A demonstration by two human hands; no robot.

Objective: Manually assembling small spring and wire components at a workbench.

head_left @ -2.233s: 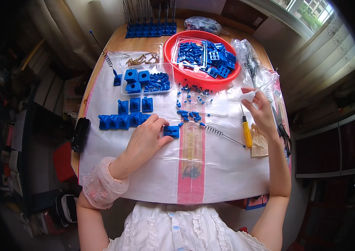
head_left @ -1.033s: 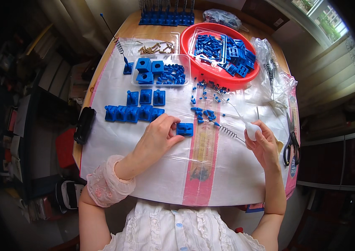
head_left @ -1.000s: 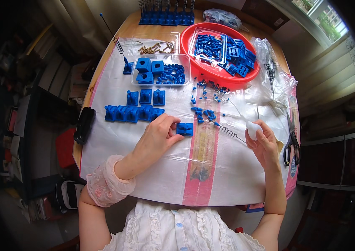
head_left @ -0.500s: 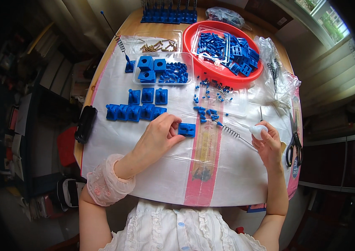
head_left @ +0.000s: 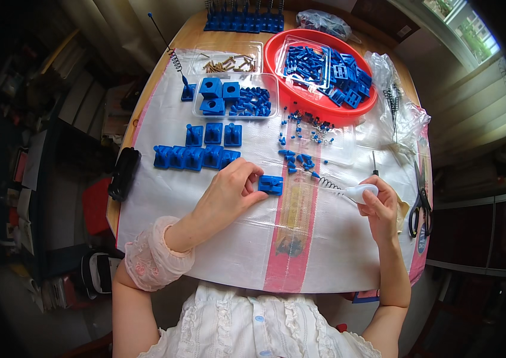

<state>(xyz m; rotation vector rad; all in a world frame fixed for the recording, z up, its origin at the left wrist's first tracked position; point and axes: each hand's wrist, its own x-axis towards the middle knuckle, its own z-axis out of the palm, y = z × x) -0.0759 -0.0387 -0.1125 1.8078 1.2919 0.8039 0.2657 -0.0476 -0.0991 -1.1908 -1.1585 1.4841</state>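
Observation:
My left hand [head_left: 227,190] is closed, thumb and forefinger at the left edge of a small blue plastic base [head_left: 271,185] lying on the white sheet. My right hand [head_left: 382,206] grips a white squeeze bottle [head_left: 360,193], whose thin clear nozzle points left toward that base. Between the two hands, partly behind the bottle, lies a black coiled spring [head_left: 329,185] with a blue tip. Several like blue bases [head_left: 193,159] with upright posts stand in two rows left of my left hand. Beyond the spring are loose blue cone-shaped pieces [head_left: 303,160].
A red basin [head_left: 367,107] full of blue parts stands at the back right. Clear trays [head_left: 275,106] hold blue blocks, small cones and brass-coloured screws [head_left: 229,62]. Black scissors [head_left: 421,206] lie at the right edge, a black case [head_left: 124,174] at the left. A spring-mounted rod [head_left: 175,59] stands back left.
In my right hand the squeeze bottle has tilted, and its nozzle now reaches left toward the blue base. My left hand stays at the base. The whole view has shifted slightly.

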